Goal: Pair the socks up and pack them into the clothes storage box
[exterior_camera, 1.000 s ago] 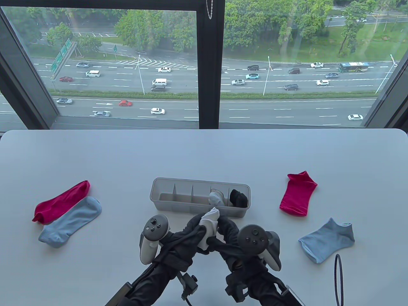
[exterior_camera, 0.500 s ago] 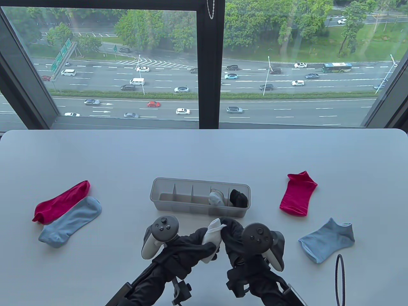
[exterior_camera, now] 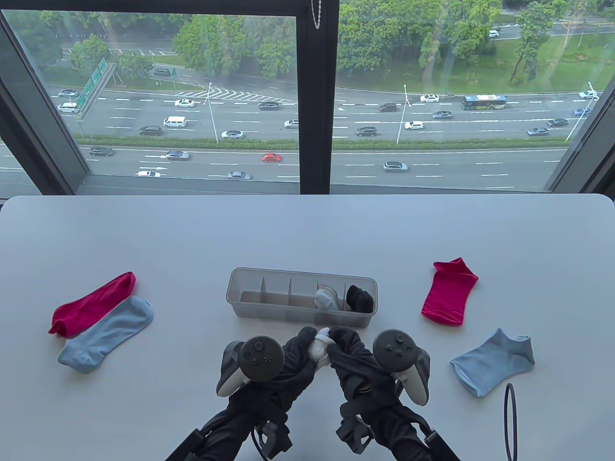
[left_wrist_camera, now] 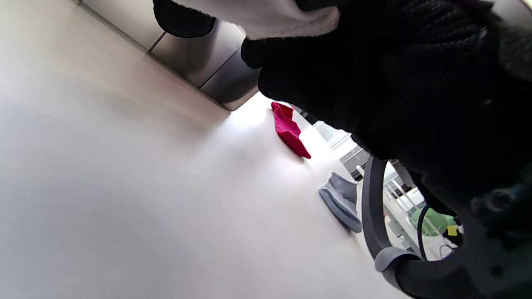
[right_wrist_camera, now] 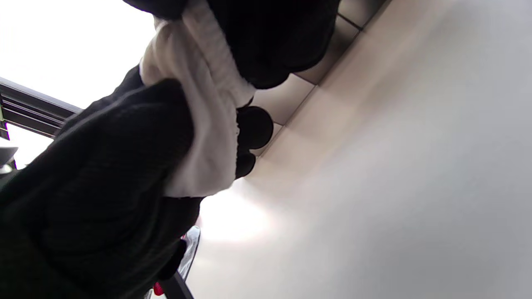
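Both gloved hands hold a bunched white sock pair (exterior_camera: 319, 346) just in front of the grey divided storage box (exterior_camera: 250, 277). My left hand (exterior_camera: 302, 346) grips it from the left, my right hand (exterior_camera: 342, 346) from the right, and most of the bundle is hidden between the fingers. In the right wrist view the white sock pair (right_wrist_camera: 203, 124) is wrapped by dark fingers. The box holds a grey rolled pair (exterior_camera: 326, 297) and a black rolled pair (exterior_camera: 360, 297) in its right compartments. Loose on the table lie a red sock (exterior_camera: 93, 302) and blue sock (exterior_camera: 108, 333) at left, a red sock (exterior_camera: 449, 297) and blue sock (exterior_camera: 492, 361) at right.
The left compartments of the box (exterior_camera: 274, 293) hold nothing. A dark cable loop (exterior_camera: 510, 422) hangs at the table's front right corner. A window with a dark frame (exterior_camera: 317, 96) stands behind the table's far edge.
The hands have closed in on the white socks, squeezing them into a smaller bundle. The left hand rolled over, its tracker swinging right and toward me.
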A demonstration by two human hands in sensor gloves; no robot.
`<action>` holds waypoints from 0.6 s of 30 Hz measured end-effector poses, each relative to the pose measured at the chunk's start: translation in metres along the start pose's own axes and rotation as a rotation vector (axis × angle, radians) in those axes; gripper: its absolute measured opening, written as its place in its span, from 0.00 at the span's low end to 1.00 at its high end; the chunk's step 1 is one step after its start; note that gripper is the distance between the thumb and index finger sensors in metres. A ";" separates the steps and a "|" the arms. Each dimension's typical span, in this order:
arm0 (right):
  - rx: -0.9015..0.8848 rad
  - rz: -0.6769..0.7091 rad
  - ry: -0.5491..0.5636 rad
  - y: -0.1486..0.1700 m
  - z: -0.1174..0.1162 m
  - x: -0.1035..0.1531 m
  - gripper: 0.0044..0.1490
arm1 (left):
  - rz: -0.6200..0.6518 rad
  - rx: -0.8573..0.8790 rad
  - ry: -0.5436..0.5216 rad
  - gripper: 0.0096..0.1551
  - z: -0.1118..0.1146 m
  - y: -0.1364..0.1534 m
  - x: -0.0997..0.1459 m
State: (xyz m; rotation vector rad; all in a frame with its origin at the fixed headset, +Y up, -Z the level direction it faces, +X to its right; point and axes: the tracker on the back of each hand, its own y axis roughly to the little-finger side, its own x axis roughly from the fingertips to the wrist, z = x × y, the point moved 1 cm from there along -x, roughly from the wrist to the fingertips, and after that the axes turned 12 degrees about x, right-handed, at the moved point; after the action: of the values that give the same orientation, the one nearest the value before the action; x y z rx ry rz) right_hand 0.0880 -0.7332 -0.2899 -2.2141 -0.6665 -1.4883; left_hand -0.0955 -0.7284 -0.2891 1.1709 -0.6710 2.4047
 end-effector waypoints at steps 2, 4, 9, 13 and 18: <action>0.048 0.026 0.008 -0.002 0.000 0.001 0.30 | -0.007 -0.025 -0.068 0.45 -0.001 0.003 0.000; 0.085 0.046 0.015 -0.004 0.004 0.001 0.30 | 0.020 0.024 -0.144 0.40 -0.007 0.004 0.000; 0.324 0.026 0.101 0.000 0.015 0.000 0.29 | 0.122 0.163 -0.064 0.35 -0.011 -0.001 0.002; 0.258 0.026 0.123 -0.003 0.014 0.003 0.28 | -0.053 0.125 -0.066 0.40 -0.012 0.011 0.004; 0.181 0.032 0.078 -0.007 0.009 0.002 0.29 | -0.019 0.030 -0.140 0.36 -0.014 0.002 0.004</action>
State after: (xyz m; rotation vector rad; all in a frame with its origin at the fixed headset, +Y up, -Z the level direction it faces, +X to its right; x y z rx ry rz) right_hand 0.0913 -0.7217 -0.2907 -2.0119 -0.7071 -1.4310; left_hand -0.1077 -0.7211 -0.2936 1.3614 -0.6655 2.3413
